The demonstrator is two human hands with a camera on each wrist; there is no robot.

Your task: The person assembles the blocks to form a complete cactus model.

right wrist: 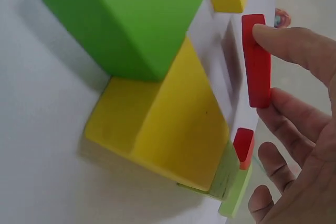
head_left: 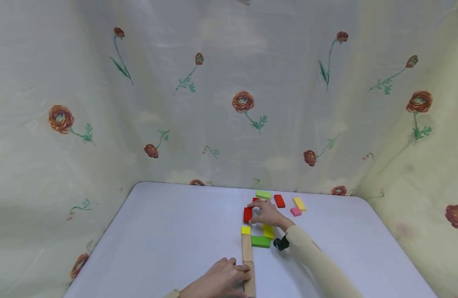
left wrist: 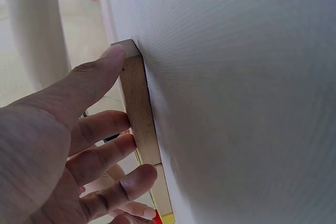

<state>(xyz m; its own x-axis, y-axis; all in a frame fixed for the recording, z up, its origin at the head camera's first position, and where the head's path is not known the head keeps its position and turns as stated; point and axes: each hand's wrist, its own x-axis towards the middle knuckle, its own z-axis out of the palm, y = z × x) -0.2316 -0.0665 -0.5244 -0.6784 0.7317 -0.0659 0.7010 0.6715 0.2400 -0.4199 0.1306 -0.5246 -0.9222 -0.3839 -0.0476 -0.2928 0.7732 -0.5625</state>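
Observation:
In the head view my right hand pinches a red block between thumb and fingertips. The right wrist view shows that red block raised off the table, with a shadow below it. At the near end of a row, my left hand holds a plain wooden block. Its thumb presses the block's end and its fingers touch the long side of the wooden block. A second wooden block continues the row, then a small yellow block at its far end.
Right of the row lie a green block and a yellow block, touching. Farther back are a light green block, two red blocks, one at right, a pale yellow block and a pink block. Flowered cloth surrounds the table.

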